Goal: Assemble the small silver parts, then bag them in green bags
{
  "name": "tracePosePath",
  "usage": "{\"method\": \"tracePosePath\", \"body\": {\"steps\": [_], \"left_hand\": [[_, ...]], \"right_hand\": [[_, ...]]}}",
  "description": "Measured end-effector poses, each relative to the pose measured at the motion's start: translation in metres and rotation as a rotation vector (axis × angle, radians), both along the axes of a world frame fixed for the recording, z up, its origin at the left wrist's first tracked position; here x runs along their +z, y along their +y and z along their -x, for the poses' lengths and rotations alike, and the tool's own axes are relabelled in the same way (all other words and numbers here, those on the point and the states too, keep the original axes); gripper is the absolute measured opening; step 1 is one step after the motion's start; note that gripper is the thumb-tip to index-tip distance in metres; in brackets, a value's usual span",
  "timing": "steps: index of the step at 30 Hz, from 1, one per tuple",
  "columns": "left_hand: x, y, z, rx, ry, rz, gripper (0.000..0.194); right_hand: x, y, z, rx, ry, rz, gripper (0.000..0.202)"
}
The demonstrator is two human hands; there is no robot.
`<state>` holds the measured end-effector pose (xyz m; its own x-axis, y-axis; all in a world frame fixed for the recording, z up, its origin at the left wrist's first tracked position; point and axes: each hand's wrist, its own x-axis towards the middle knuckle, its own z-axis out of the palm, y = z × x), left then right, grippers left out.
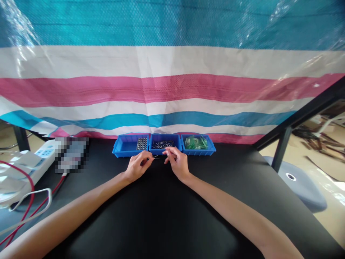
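Observation:
Three blue bins stand side by side at the back of the black table. The left bin [125,144] holds several round metal pieces in rows, the middle bin [175,137] holds loose screw-like pieces, and the right bin [210,149] holds green and clear pieces. In front of the left bin, my left hand [138,165] pinches a small thin metal piece [156,157] that points right. My right hand [177,162] hovers at the front of the middle bin with its fingers apart; nothing shows between them.
A white power strip [44,153] with plugs and red and white cables lies at the left, beside a blurred-out device [72,154]. Behind the bins hangs a striped sheet [172,88]. A grey stool [302,187] is beyond the table's right edge.

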<state>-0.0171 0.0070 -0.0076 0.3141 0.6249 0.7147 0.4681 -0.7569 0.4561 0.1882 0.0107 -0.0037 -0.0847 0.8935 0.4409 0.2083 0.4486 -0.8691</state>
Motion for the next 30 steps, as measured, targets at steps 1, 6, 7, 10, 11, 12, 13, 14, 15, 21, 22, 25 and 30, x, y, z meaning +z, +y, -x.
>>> {"method": "tracePosePath", "body": {"steps": [1, 6, 7, 10, 11, 12, 13, 14, 15, 21, 22, 25, 30], "left_hand": [[-0.0003, 0.0001, 0.0001, -0.002, -0.001, -0.004, 0.012], [-0.0014, 0.0011, 0.0004, 0.005, -0.038, -0.008, 0.012], [-0.0010, 0.0011, 0.0003, 0.012, -0.057, -0.014, 0.012], [0.0015, 0.0009, 0.0001, 0.061, -0.135, -0.043, 0.010], [0.0026, 0.0008, 0.0000, 0.083, -0.161, -0.047, 0.010], [0.0036, 0.0008, -0.0001, 0.102, -0.183, -0.044, 0.010], [0.0045, 0.0008, -0.0002, 0.115, -0.201, -0.038, 0.010], [0.0051, 0.0010, -0.0003, 0.122, -0.215, -0.030, 0.010], [0.0054, 0.0013, -0.0004, 0.125, -0.224, -0.021, 0.011], [0.0034, 0.0025, -0.0007, 0.099, -0.195, 0.004, 0.010], [0.0030, 0.0024, -0.0007, 0.091, -0.186, 0.003, 0.010], [0.0024, 0.0016, -0.0007, 0.064, -0.152, 0.002, 0.010], [0.0017, 0.0012, -0.0011, 0.043, -0.112, -0.002, 0.012]], "right_hand": [[0.0000, 0.0000, -0.0002, 0.008, -0.013, -0.014, 0.024], [-0.0013, -0.0006, -0.0004, 0.028, -0.145, -0.180, 0.028], [-0.0021, -0.0008, -0.0002, 0.036, -0.191, -0.224, 0.027], [-0.0052, -0.0020, 0.0013, 0.078, -0.377, -0.296, 0.027], [-0.0062, -0.0025, 0.0020, 0.089, -0.455, -0.296, 0.026], [-0.0070, -0.0029, 0.0029, 0.096, -0.539, -0.287, 0.026], [-0.0075, -0.0032, 0.0037, 0.099, -0.622, -0.274, 0.026], [-0.0079, -0.0035, 0.0046, 0.098, -0.700, -0.259, 0.026], [-0.0082, -0.0036, 0.0054, 0.093, -0.766, -0.244, 0.026], [-0.0088, -0.0032, 0.0085, 0.073, -0.939, -0.202, 0.028], [-0.0087, -0.0033, 0.0086, 0.072, -0.939, -0.202, 0.027], [-0.0072, -0.0035, 0.0083, 0.063, -0.931, -0.191, 0.020], [-0.0060, -0.0034, 0.0080, 0.058, -0.945, -0.202, 0.017]]}}
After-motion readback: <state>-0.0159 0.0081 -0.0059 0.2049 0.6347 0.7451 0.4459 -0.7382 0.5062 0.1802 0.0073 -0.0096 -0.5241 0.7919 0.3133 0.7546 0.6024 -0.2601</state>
